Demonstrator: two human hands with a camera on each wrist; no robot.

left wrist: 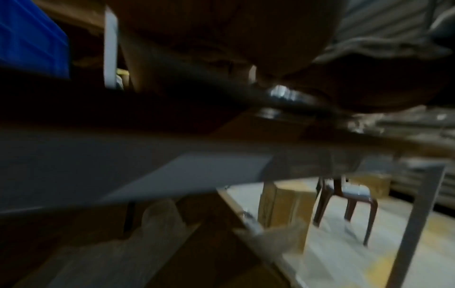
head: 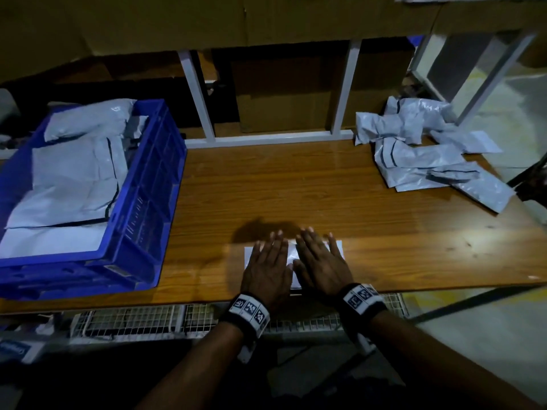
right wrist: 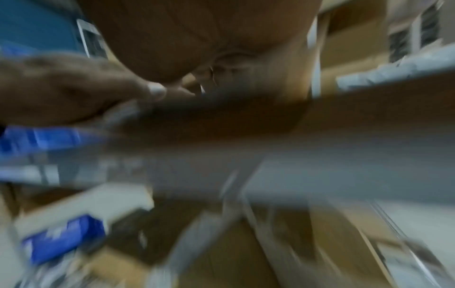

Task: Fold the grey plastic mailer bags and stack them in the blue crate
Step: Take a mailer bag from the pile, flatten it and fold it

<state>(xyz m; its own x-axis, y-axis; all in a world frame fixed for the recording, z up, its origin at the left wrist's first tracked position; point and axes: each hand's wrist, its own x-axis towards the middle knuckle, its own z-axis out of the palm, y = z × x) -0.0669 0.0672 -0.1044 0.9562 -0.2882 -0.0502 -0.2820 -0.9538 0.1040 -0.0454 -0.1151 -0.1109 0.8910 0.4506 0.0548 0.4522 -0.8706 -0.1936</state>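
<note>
Fingers (head: 273, 242) of both your hands flat, straight, pressing small folded grey plastic mailer bag (head: 291, 254) on surface; blue plastic crate (head: 154, 184) lies left, left hand (head: 265, 269) nearer.

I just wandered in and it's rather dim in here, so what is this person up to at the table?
A person is folding grey plastic mailer bags. Both hands, left hand and right hand, lie flat side by side, pressing a folded bag down on the wooden table near its front edge. The blue crate on their left already holds several bags. A loose, crumpled pile of bags waits at the far right of the table.
</note>
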